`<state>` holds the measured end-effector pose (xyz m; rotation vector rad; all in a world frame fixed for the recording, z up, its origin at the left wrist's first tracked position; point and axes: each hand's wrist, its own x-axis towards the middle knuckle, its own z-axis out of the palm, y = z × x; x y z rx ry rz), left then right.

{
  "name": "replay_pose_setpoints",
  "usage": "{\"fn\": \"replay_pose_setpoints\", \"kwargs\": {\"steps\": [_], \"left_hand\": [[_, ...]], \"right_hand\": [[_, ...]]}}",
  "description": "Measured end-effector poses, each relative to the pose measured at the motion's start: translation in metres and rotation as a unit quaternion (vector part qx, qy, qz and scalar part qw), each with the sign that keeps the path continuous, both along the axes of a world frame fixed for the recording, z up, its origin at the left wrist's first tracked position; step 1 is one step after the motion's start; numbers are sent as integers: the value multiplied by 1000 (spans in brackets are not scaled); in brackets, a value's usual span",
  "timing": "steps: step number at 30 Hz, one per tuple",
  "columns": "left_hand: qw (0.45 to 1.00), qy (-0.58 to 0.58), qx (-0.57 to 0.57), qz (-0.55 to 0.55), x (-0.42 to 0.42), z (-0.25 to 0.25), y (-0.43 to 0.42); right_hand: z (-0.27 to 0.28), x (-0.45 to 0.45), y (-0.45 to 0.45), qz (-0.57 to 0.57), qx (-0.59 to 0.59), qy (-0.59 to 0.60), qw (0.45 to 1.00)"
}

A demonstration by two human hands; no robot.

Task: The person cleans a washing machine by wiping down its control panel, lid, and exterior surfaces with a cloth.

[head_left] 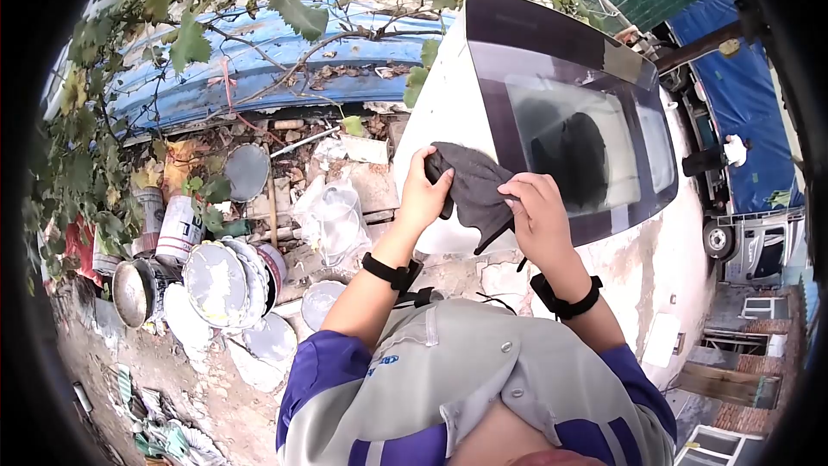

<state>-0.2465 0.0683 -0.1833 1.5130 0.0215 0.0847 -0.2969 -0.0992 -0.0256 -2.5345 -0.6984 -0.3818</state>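
Note:
A dark grey cloth [473, 188] hangs between my two hands, in front of a white appliance-like box [442, 112] with a dark glass front. My left hand [424, 190] is closed round the cloth's left end, thumb on top. Pinched between the fingers of my right hand [536, 211] is the cloth's right edge. A pointed corner of the cloth droops below and between the hands. Black bands circle both wrists.
Paint-stained buckets [179, 229] and round lids [216, 285] stand at the left. Beside them lies a clear plastic bag [332, 220]. Vines [297, 9] hang over a blue metal sheet [362, 56]. Another person [733, 151] is at the far right, near a truck.

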Motion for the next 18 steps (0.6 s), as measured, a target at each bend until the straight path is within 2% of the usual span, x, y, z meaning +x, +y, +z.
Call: {"fn": "replay_pose_setpoints", "kwargs": {"steps": [1, 3, 4, 5, 7, 9, 11, 13, 16, 17, 18], "left_hand": [[1000, 1, -23, 3, 7, 2, 9], [976, -56, -212, 19, 21, 14, 15], [967, -91, -237, -8, 26, 28, 19], [985, -138, 91, 54, 25, 41, 25], [957, -159, 236, 61, 23, 46, 10], [961, -148, 231, 7, 13, 32, -13], [985, -127, 102, -52, -5, 19, -36], [963, -186, 189, -57, -41, 26, -44], [952, -206, 206, -95, -58, 17, -50], [957, -232, 169, -45, -53, 18, -58], [950, -242, 191, -42, -40, 22, -55]], "right_hand": [[5, 1, 1, -7, -2, -30, 1000], [15, 4, -1, -20, -19, -108, 994], [19, 4, -2, -26, -13, -135, 990], [22, 3, -5, -32, -7, -144, 989], [27, -3, -9, -13, -15, -109, 994], [25, -11, -13, 28, -65, -71, 995], [9, -22, -24, 27, -118, -3, 993], [-1, -30, -36, 9, -114, 32, 993], [-8, -31, -39, 7, -84, 21, 996], [-13, -28, -38, 5, -88, 18, 996], [-12, -20, -32, -8, -83, 8, 996]]}}
